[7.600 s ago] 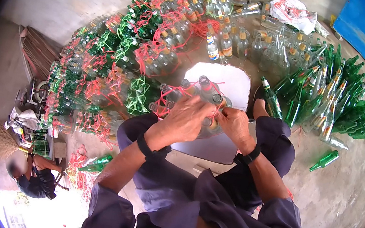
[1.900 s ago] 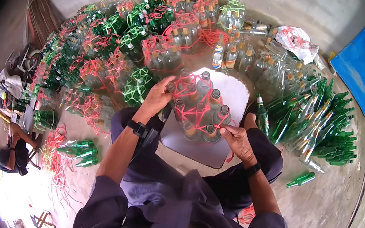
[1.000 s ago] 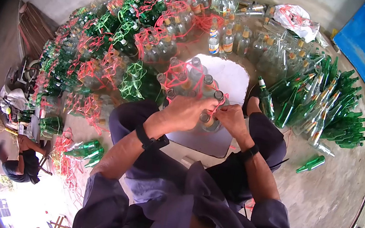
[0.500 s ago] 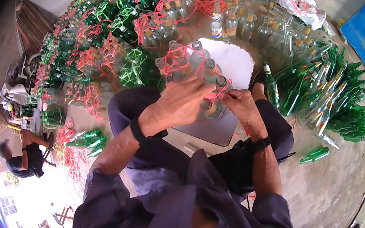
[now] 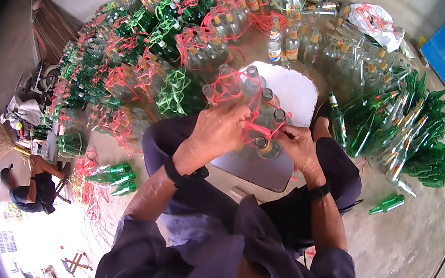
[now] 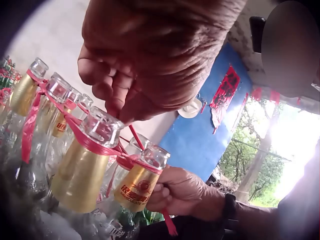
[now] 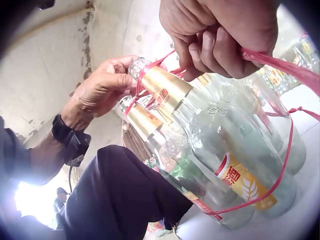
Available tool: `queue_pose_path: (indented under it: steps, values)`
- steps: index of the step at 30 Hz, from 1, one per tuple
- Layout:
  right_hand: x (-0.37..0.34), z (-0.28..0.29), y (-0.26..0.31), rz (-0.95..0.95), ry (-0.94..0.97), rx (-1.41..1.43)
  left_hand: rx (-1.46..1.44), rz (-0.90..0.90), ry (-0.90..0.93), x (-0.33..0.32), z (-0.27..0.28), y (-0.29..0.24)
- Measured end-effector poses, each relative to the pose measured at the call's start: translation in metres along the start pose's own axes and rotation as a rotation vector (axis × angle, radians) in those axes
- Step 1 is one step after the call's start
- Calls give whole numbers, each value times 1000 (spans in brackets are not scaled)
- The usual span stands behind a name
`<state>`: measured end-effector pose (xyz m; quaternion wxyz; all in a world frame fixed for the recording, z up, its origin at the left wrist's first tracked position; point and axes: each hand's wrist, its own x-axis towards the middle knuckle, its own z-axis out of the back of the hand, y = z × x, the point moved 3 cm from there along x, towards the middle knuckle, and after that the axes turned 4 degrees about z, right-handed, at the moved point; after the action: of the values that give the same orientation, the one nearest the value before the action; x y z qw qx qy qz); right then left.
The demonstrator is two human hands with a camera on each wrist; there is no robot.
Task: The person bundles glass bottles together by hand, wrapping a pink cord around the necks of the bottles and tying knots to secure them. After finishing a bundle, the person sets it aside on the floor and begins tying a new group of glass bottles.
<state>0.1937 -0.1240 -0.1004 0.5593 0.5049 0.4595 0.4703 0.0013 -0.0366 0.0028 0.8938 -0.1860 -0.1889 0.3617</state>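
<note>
A bundle of clear glass bottles [image 5: 251,80] with gold neck labels stands on a white board [image 5: 304,93] between the person's knees. Red plastic string [image 5: 258,128] loops around the bottle necks, and another strand circles the bodies lower down in the right wrist view. Above the near bottles, the left hand [image 5: 219,130] pinches the string between thumb and fingers. Opposite it, the right hand [image 5: 302,149] grips the string beside the nearest necks, curled fingers around a strand [image 7: 280,65] that trails away. A stretch of string runs taut between both hands.
Tied bottle bundles [image 5: 204,45] crowd the left and back. Loose green bottles [image 5: 429,162] lean in a heap at right, and one green bottle [image 5: 388,204] lies nearer. Red string [image 5: 88,183] and green bottles lie at left, near another person [image 5: 36,189] sitting.
Both hands, earlier apart at the bundle's sides, have come together over its near bottles. In the last half second the left hand has drawn back slightly, stretching string between the hands.
</note>
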Motion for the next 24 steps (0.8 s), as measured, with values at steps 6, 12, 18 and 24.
queue_pose_path:
  steps: [6,12,18,24]
  values:
    - [-5,-6,16,86,-3,-26,74,-20,-56,-1,-1,1]
    - [-7,-11,19,171,-30,-1,178,-80,-91,4,4,-1]
    - [-7,-15,16,177,-7,16,195,-88,-46,12,9,-3]
    - [-7,-20,17,153,-44,70,220,-138,-10,18,10,1]
